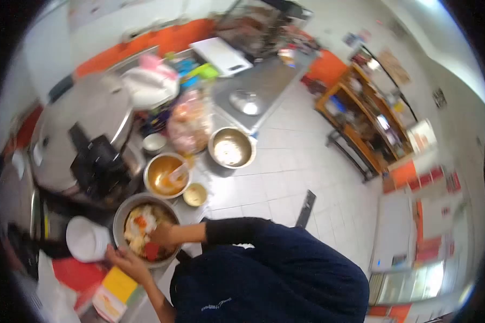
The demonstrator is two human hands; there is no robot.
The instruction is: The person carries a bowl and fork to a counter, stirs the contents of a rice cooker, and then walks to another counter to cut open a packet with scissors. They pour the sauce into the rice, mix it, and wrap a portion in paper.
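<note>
A large metal bowl (118, 215) holds pale, yellowish food with orange and red patches. My right hand (164, 235) reaches into it from the right, fingers blurred and partly hidden at the food. Low on the bowl's left side, my left hand (128, 265) has its fingers closed around the rim, right beside a white tub (86, 239). Just above the large bowl is a smaller bowl (152, 175) with orange-brown contents and a translucent utensil (175, 177). A small cup of yellowish contents (194, 195) stands next to it.
An empty-looking metal bowl (231, 148) and a pink-filled plastic bag (188, 124) stand further up. Large metal pots (81, 113) and a black object (99, 167) are at the left. A yellow-and-white box (116, 293) lies below my left hand. Wooden shelves (361, 118) stand across the tiled floor.
</note>
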